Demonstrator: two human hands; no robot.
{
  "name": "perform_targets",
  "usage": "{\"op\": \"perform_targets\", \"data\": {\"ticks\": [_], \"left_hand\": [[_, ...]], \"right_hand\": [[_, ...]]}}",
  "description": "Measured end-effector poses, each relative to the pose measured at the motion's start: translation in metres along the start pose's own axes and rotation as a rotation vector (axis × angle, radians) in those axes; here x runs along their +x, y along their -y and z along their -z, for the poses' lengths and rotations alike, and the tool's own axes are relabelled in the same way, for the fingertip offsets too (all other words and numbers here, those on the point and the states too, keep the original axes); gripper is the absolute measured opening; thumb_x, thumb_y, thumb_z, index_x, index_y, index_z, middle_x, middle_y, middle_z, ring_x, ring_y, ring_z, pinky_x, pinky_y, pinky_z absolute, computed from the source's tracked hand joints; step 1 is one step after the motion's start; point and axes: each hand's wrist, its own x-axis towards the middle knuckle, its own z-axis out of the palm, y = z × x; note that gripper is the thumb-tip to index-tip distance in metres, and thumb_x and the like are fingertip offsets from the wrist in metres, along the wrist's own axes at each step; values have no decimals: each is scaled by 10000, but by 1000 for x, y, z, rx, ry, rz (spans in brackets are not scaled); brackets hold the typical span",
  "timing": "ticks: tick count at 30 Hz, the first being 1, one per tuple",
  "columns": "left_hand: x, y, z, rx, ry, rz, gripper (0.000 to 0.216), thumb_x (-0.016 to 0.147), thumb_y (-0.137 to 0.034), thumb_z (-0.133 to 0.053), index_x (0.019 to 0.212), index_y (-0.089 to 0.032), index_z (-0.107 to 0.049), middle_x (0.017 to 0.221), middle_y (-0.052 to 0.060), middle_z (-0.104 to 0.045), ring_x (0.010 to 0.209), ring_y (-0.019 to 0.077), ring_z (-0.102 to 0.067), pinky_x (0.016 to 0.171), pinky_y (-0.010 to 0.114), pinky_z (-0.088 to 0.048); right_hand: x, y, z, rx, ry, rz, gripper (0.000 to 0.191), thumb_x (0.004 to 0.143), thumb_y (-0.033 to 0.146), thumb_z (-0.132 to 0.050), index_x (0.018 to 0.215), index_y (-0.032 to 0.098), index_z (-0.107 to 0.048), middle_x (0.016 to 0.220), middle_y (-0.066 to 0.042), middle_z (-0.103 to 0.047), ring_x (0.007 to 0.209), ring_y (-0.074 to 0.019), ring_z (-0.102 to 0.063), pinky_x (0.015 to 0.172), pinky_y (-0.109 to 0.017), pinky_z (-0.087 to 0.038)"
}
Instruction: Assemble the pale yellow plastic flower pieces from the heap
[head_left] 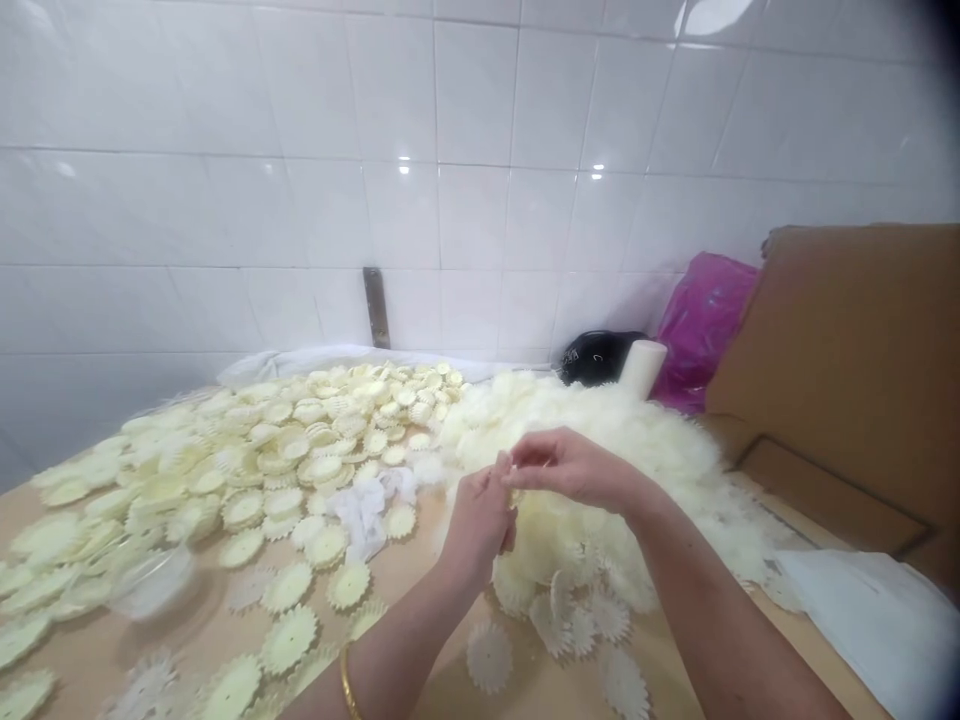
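Observation:
My left hand (pixel 477 525) and my right hand (pixel 574 468) meet over the middle of the table, fingertips pressed together. Both are closed in a pinch, and whatever sits between the fingers is too small and covered to make out. Just below them lies a heap of pale yellow, thin toothed-edge discs (pixel 547 540), partly hidden by my hands. Nearer to me, a single whitish toothed disc (pixel 489 657) lies flat on the table (pixel 420 640). To the left spreads a large pile of thicker cream discs with notched rims (pixel 322 468).
A clear plastic bowl (pixel 154 582) stands among the discs at left, with crumpled white tissue (pixel 367 515) near the middle. Along the tiled wall are a black object (pixel 600 357), a white cylinder (pixel 643 368) and a purple bag (pixel 701 320). A cardboard box (pixel 847 370) rises at right.

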Motion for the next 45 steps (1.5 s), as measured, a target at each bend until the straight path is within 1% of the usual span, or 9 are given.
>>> {"op": "perform_targets", "data": {"ticks": [7,11,17,23,26,29,33,39,45], "left_hand": [[0,8,4,81,65,90,570,707,-699,-238,552,-176,-407,370,-33,-373,324,94,-394,373,215,-294],[-2,-1,1,78,149,105,548,694,-682,-332,628,-155,-469,432,-18,-441,379,114,-475,404,220,-343],[-6,-16,1,-9,107,34,319,668,-429,-613,724,-154,-459,581,10,-560,506,113,-553,496,219,-422],[-7,-10,4,38,160,159,375,657,-269,-635,956,-141,-449,510,-4,-563,429,122,-526,431,222,-389],[-4,-10,8,21,112,167,281,667,-297,-623,854,-150,-474,506,-8,-548,434,111,-519,438,217,-386],[0,-8,10,-7,131,136,252,690,-380,-590,701,-161,-468,502,-18,-517,416,87,-492,427,204,-361],[0,-3,7,10,128,44,302,708,-412,-556,590,-173,-415,430,-56,-423,344,56,-390,382,192,-284],[-3,-7,2,0,75,-5,331,696,-443,-566,581,-188,-390,405,-92,-274,322,51,-313,367,195,-235],[-2,-8,2,5,88,-2,412,660,-552,-550,550,-182,-406,398,-91,-241,293,45,-272,349,201,-208]], "right_hand": [[1,-2,0,-28,-3,11,135,715,269,-543,713,146,-598,677,-14,-572,649,-132,-520,615,-264,-405],[2,-3,-2,-53,-91,18,135,720,229,-487,673,154,-589,657,-7,-561,642,-134,-509,605,-264,-394],[5,-2,-4,18,-316,64,160,722,243,-476,588,161,-505,568,19,-488,565,-112,-461,570,-250,-379],[5,-15,8,-270,-779,4,104,753,227,-446,725,172,-530,628,-9,-518,596,-140,-477,591,-270,-374],[4,-20,13,-507,-825,-103,235,721,172,-464,938,176,-553,809,-60,-551,658,-165,-498,623,-297,-372],[1,-15,14,-557,-837,-68,175,753,178,-427,818,165,-590,812,-70,-558,678,-169,-505,632,-295,-370],[-6,0,12,-352,-647,-16,222,779,295,-446,645,168,-570,599,-13,-539,576,-138,-474,563,-267,-362],[-7,3,8,-33,-114,-10,244,674,357,-606,820,162,-617,709,-21,-602,625,-133,-528,551,-249,-400],[-2,-3,3,122,101,26,144,685,270,-608,761,147,-613,719,-19,-620,675,-133,-564,617,-261,-431]]}}
